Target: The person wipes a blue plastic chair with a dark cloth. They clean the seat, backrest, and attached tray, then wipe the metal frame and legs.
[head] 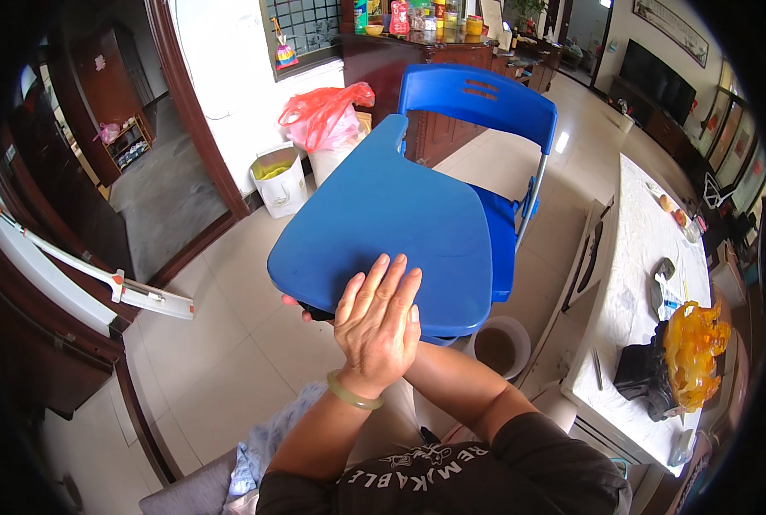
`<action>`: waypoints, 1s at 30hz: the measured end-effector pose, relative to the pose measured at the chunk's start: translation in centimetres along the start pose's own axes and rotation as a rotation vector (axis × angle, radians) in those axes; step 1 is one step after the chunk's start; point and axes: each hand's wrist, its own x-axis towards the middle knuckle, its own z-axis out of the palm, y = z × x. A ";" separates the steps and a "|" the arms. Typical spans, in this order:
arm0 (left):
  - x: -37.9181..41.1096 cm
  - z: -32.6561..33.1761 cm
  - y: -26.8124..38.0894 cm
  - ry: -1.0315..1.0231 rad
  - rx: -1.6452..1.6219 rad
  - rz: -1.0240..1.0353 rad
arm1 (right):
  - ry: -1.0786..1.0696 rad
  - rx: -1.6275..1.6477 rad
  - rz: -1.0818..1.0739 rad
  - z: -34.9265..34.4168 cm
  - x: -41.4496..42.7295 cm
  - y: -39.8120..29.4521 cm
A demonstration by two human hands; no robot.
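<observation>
My left hand [378, 315], with a pale green bangle [355, 394] at the wrist, rests flat on the near edge of a blue writing tablet [383, 206]. Its fingers are extended and it grips nothing. The tablet belongs to a blue tablet-arm chair, whose backrest [479, 96] and seat [502, 251] show behind and to the right. My right forearm [466, 380] crosses beneath the left wrist. Under the tablet's left near corner, fingertips of my right hand [289, 300] show beside a black object [315, 312]; the rest of that hand is hidden.
A bucket [518, 341] holding brownish liquid stands beside the chair. On the right, a white-topped table [634, 270] carries an amber-coloured ornament [695, 354]. Bags [328, 119] stand against the wall. A squeegee-like tool [154, 299] leans at left.
</observation>
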 end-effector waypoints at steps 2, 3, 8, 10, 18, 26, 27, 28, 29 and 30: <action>0.0 0.3 0.1 -0.004 -0.025 -0.006 | -0.002 -0.006 -0.003 -0.2 0.0 -0.4; -0.1 0.1 0.0 0.001 -0.005 -0.001 | -0.008 -0.004 0.001 -0.2 -0.1 -0.1; 0.0 -0.7 -0.2 -0.003 0.038 0.023 | 0.005 -0.081 -0.062 1.2 -2.1 0.0; 0.1 -0.4 -0.4 0.001 0.039 0.033 | 0.043 -0.162 -0.124 1.9 -3.8 -1.0; 0.0 -0.2 -0.2 0.007 0.058 0.027 | 0.275 -0.482 -0.243 3.8 -11.7 -4.0; 0.0 0.0 0.1 0.017 0.063 0.019 | 0.296 -0.627 -0.286 5.0 -16.2 -5.3; -0.1 0.0 0.1 0.017 0.062 0.020 | 0.311 -0.628 -0.293 5.4 -16.6 -5.4; -0.1 0.0 0.1 0.017 0.061 0.021 | 0.328 -0.654 -0.300 6.1 -16.9 -5.3; -0.1 -0.1 0.1 0.017 0.061 0.021 | 0.319 -0.654 -0.298 6.1 -17.0 -5.4; 0.0 -0.1 0.2 0.019 0.061 0.019 | 0.311 -0.655 -0.297 6.1 -17.1 -5.5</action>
